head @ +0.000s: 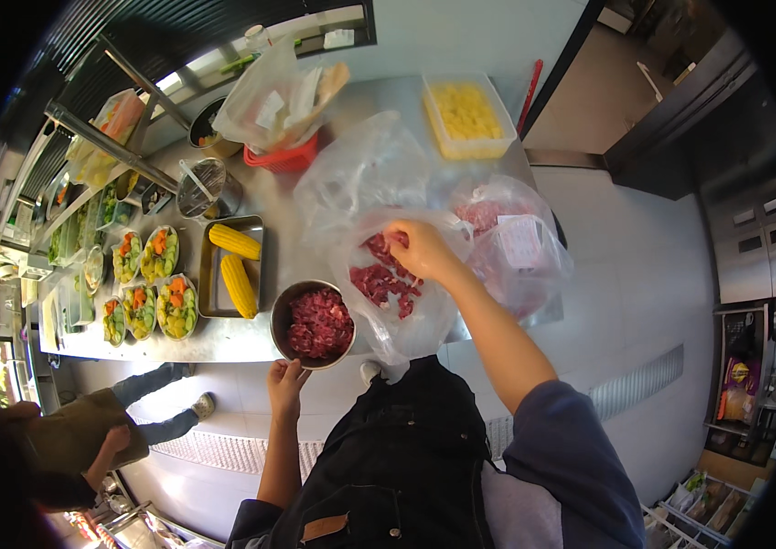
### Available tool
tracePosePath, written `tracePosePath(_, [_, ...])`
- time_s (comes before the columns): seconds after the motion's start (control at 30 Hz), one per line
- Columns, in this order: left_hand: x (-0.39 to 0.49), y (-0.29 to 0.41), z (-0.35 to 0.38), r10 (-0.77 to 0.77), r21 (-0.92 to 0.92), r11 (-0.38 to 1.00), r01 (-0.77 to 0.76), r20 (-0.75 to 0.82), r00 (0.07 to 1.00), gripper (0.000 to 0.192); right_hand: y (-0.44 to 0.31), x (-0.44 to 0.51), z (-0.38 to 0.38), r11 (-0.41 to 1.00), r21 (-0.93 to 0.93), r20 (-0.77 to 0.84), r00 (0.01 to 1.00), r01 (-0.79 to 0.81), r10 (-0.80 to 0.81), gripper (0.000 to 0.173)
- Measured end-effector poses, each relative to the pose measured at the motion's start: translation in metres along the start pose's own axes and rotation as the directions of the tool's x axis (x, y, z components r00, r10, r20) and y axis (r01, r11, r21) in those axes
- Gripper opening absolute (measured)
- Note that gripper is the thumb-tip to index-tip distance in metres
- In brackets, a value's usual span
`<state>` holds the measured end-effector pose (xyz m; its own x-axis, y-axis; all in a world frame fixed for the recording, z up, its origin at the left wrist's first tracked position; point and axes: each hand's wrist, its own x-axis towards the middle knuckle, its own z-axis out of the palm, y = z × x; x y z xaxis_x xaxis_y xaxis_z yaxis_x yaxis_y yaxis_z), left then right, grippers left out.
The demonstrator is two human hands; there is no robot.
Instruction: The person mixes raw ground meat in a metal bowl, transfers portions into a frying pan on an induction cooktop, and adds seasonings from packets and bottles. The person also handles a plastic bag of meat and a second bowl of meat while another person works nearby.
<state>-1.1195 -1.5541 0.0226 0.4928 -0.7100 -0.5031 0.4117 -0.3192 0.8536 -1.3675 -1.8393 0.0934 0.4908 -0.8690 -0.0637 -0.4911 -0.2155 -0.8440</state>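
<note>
Sliced raw red meat fills a round metal bowl at the front edge of the steel worktable. My left hand grips the near rim of this bowl, thumb uppermost. To the right of it lies an opened clear plastic bag with loose pieces of raw meat spread inside. My right hand reaches into this bag, its fingers closed around some of the meat. Another plastic bag, holding paler meat and bearing a printed label, rests further right.
Left of the bowl are a metal tray with two corn cobs and several small salad bowls. At the back stand a red basket and a plastic tub of yellow cubes. A co-worker stands at left.
</note>
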Motion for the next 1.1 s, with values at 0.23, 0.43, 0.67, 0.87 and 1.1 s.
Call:
tracePosePath(0.23, [0.015, -0.002, 0.012, -0.095, -0.099, 0.991, 0.094, 0.001, 0.995, 0.014, -0.040, -0.028, -0.016, 0.845, 0.494, -0.058, 0.962, -0.206, 0.268, 0.015])
tracePosePath(0.43, [0.022, -0.009, 0.008, -0.112, -0.197, 0.976, 0.095, -0.077, 0.991, 0.017, -0.189, -0.080, 0.009, 0.876, 0.385, -0.336, 0.928, 0.290, -0.160, 0.017])
tracePosePath(0.67, [-0.007, -0.008, 0.002, -0.102, -0.098, 0.991, 0.089, -0.136, 0.985, 0.015, -0.094, -0.099, 0.165, 0.869, -0.172, 0.038, 0.884, 0.464, -0.465, 0.024])
tracePosePath(0.87, [-0.074, -0.003, -0.024, -0.135, -0.042, 0.991, 0.129, -0.215, 0.967, 0.005, -0.120, -0.132, 0.163, 0.906, -0.007, 0.172, 0.893, 0.424, -0.417, 0.019])
tracePosePath(1.1, [-0.137, -0.037, -0.035, -0.208, -0.127, 0.977, 0.173, -0.353, 0.912, 0.013, -0.168, -0.149, 0.004, 0.732, 0.473, -0.066, 0.848, 0.490, -0.526, 0.017])
